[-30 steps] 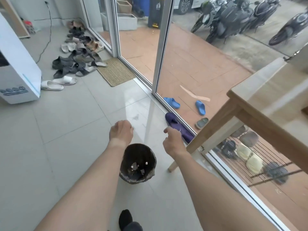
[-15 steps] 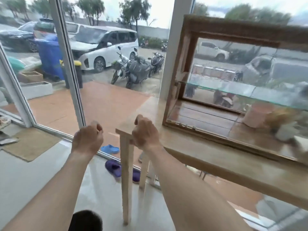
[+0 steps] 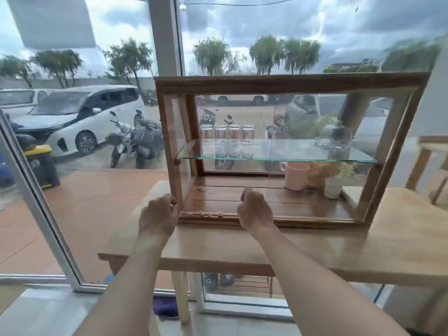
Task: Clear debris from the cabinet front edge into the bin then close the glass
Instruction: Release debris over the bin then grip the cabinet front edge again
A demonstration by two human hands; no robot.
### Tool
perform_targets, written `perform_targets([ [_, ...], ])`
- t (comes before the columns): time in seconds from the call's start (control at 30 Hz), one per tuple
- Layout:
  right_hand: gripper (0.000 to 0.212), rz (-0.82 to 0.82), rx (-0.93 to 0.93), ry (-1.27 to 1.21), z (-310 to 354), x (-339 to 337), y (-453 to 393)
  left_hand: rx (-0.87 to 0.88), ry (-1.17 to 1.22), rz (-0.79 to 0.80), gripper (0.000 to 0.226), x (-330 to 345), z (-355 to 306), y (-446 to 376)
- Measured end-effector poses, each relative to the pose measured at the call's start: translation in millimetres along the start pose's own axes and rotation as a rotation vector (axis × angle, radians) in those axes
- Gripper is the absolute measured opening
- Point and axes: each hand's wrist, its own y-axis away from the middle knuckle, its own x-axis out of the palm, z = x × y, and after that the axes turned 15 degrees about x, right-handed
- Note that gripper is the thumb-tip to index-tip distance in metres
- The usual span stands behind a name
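A wooden display cabinet [image 3: 286,83] stands on a light wooden table [image 3: 388,243] against the window. Its left half is uncovered; the sliding glass pane [image 3: 315,180] covers the right half, its edge near the middle. Small pale debris bits [image 3: 201,213] lie in a row on the front bottom track at the left. My left hand [image 3: 158,215] is curled at the cabinet's lower left corner post, fingers closed. My right hand [image 3: 254,209] is a loose fist over the front track, just right of the debris and left of the glass edge. The bin is out of view.
On the glass shelf [image 3: 276,158] stand several clear glasses [image 3: 226,144] and a glass jug [image 3: 335,139]. Below are a pink mug [image 3: 296,175] and a small white plant pot [image 3: 333,187]. A window frame post [image 3: 164,35] rises behind. Purple slippers [image 3: 166,307] lie on the floor.
The view has swung up from the floor bin to the cabinet. Both hands have risen from above the bin to the cabinet's front bottom edge.
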Motion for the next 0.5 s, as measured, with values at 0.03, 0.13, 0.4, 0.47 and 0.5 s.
perform_targets([
  [0.03, 0.028, -0.01, 0.016, 0.01, -6.7, -2.7, -4.4, 0.014, 0.006, 0.012, 0.014, 6.1, -7.1, -5.3],
  [0.13, 0.029, -0.029, 0.033, 0.034, -22.7, -2.6, -14.5, 0.032, 0.025, 0.052, 0.016, 25.4, -22.8, -16.5],
  [0.4, 0.029, 0.039, -0.133, 0.108, -20.9, 41.2, -23.0, 0.132, -0.005, 0.151, 0.018, 78.1, -35.9, -27.2],
  [0.47, 0.03, 0.065, -0.167, 0.121, -13.6, 53.7, -23.7, 0.173, -0.068, 0.148, 0.017, 86.2, -35.2, -28.4],
  [0.5, 0.029, 0.082, -0.174, 0.119, -10.1, 59.6, -24.3, 0.18, -0.088, 0.153, 0.018, 88.9, -34.2, -29.3],
])
